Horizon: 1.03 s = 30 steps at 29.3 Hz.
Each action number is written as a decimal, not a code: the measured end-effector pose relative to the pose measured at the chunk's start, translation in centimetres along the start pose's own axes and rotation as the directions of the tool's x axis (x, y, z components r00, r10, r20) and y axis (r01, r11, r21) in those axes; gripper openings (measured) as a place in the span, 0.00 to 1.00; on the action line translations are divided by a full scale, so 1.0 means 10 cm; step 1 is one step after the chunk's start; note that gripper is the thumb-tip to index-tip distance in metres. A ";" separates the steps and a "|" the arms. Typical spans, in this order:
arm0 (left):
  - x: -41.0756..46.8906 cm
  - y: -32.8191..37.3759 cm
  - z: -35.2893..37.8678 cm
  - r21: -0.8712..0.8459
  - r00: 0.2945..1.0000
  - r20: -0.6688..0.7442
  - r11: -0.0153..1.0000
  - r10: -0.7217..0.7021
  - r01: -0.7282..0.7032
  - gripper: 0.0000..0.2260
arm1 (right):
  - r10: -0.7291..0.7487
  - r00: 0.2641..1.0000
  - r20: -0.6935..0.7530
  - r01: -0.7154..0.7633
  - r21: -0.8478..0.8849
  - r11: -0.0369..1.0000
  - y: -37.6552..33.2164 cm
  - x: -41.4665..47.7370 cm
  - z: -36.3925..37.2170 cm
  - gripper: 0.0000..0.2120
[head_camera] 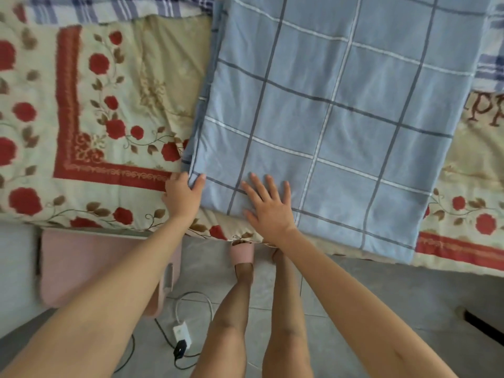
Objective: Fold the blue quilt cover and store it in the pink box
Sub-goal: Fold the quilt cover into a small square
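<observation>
A: Bed surface: a floral bedspread (95,105) in red and cream covers it. Where is the blue quilt cover (341,118)?

B: Position: the blue quilt cover lies flat on the bedspread, right of centre. It is folded to a long panel, with stacked layers visible along its left edge. Pattern: pale blue with dark and white grid lines. Its near right corner reaches the bed's near edge.

A: Hand status?

B: The left hand (182,196) grips the cover's near left corner, thumb on top, fingers curled round the edge. The right hand (268,205) rests flat on the cover just beside it, fingers straight and spread wide, holding nothing.

A: Container?

B: The pink box (81,263) stands on the tiled floor (381,296) against the bed's near edge, partly behind the left forearm. Contents: cannot tell. A white power strip (181,332) with cables lies near it.
</observation>
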State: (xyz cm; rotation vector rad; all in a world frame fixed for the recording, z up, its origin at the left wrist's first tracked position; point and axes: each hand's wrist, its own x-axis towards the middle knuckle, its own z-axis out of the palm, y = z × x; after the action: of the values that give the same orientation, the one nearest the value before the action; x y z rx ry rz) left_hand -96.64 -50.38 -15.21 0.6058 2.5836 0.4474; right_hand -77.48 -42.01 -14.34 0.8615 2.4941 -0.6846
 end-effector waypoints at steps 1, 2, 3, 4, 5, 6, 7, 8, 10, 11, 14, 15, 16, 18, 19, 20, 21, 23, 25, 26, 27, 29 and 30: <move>-0.04 -0.04 -0.02 -0.046 0.999 0.031 0.999 0.010 -0.009 0.16 | 0.006 1.000 0.007 -0.007 0.025 1.000 0.01 -0.03 -0.03 0.30; -0.06 -0.02 -0.03 -0.113 0.998 0.061 0.993 0.028 -0.021 0.15 | 0.010 1.000 -0.002 -0.010 0.075 0.997 0.04 -0.06 -0.06 0.30; -0.10 -0.03 -0.09 -0.196 0.997 0.072 0.980 0.038 -0.023 0.15 | 0.012 1.000 -0.024 -0.009 0.129 0.992 0.01 -0.10 -0.09 0.29; -0.12 0.00 -0.13 -0.246 0.997 0.055 0.968 0.057 -0.042 0.15 | 0.025 0.998 -0.059 -0.014 0.188 0.982 0.03 -0.14 -0.10 0.28; -0.14 -0.01 -0.17 -0.269 0.997 0.024 0.961 0.077 -0.068 0.15 | 0.046 0.995 -0.084 -0.025 0.230 0.973 0.03 -0.18 -0.10 0.27; -0.16 -0.06 -0.20 -0.279 0.997 -0.003 0.957 0.080 -0.078 0.15 | 0.063 0.995 -0.083 -0.041 0.245 0.969 0.02 -0.22 -0.09 0.27; -0.18 -0.11 -0.21 -0.276 0.997 -0.014 0.958 0.076 -0.077 0.15 | 0.080 0.995 -0.057 -0.064 0.229 0.971 0.03 -0.26 -0.08 0.28; -0.20 -0.14 -0.19 -0.258 0.998 0.005 0.964 0.059 -0.056 0.16 | 0.090 0.996 -0.005 -0.088 0.198 0.976 0.08 -0.31 -0.06 0.30; -0.21 -0.20 -0.14 -0.241 1.000 0.020 0.971 0.011 -0.005 0.16 | 0.070 0.991 0.116 -0.080 0.091 0.993 0.10 -0.39 -0.02 0.36; -0.20 -0.22 -0.11 -0.220 1.000 0.008 0.975 -0.023 0.024 0.16 | 0.056 0.988 0.145 -0.065 0.057 0.996 0.09 -0.42 -0.01 0.38; -0.11 -0.14 -0.10 -0.187 0.991 -0.047 0.976 -0.124 0.113 0.16 | 0.028 0.996 0.085 -0.037 0.111 0.993 0.09 -0.41 -0.06 0.34; -0.10 -0.10 -0.10 -0.221 0.992 -0.042 0.969 -0.118 0.106 0.16 | 0.016 0.999 0.040 -0.021 0.131 0.991 0.11 -0.40 -0.09 0.32; -0.12 -0.11 -0.12 -0.261 0.995 -0.028 0.962 -0.091 0.081 0.16 | 0.007 1.000 0.013 -0.008 0.126 0.992 0.10 -0.41 -0.08 0.31; -0.17 -0.15 -0.18 -0.290 0.999 -0.044 0.957 -0.012 -0.002 0.18 | 0.011 1.000 -0.016 -0.009 0.092 0.996 0.08 -0.43 -0.07 0.32; -0.19 -0.18 -0.20 -0.288 0.998 -0.054 0.957 0.014 -0.029 0.19 | 0.009 0.999 -0.036 -0.006 0.083 0.997 0.05 -0.43 -0.06 0.33; -0.19 -0.21 -0.21 -0.279 0.998 -0.062 0.960 0.023 -0.040 0.19 | -0.005 0.998 -0.061 0.009 0.076 0.997 0.02 -0.43 -0.05 0.34; -0.20 -0.24 -0.22 -0.261 0.998 -0.063 0.965 0.022 -0.038 0.17 | -0.023 0.996 -0.081 0.028 0.065 0.998 0.01 -0.42 -0.03 0.34; -0.17 -0.25 -0.19 -0.195 0.999 -0.039 0.981 0.002 -0.010 0.15 | -0.025 0.996 -0.084 0.029 0.038 0.999 0.10 -0.44 0.03 0.33; -0.12 -0.19 -0.17 -0.098 0.998 0.010 0.994 -0.055 0.056 0.12 | 0.139 0.990 -0.029 -0.137 0.063 0.988 0.31 -0.63 0.16 0.31; -0.10 -0.16 -0.16 -0.077 0.993 0.027 0.991 -0.112 0.114 0.11 | 0.252 0.968 0.009 -0.252 0.059 0.966 0.43 -0.78 0.26 0.31; -0.06 -0.10 -0.18 -0.066 0.984 0.049 0.982 -0.172 0.175 0.12 | 0.363 0.931 0.025 -0.364 0.045 0.930 0.53 -0.94 0.36 0.31; -0.01 0.07 -0.17 0.028 0.969 0.068 0.972 -0.235 0.234 0.13 | 0.532 0.846 0.033 -0.533 0.027 0.846 0.64 -1.26 0.49 0.32; 0.00 0.13 -0.15 0.121 0.969 0.059 0.965 -0.240 0.232 0.14 | 0.582 0.812 0.037 -0.583 0.021 0.812 0.64 -1.33 0.52 0.36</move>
State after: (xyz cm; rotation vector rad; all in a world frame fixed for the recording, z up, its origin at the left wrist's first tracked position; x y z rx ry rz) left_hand -96.88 -49.60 -13.43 0.3369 2.5815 0.1971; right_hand -62.53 -46.56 -13.52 1.5234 2.0125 -0.5078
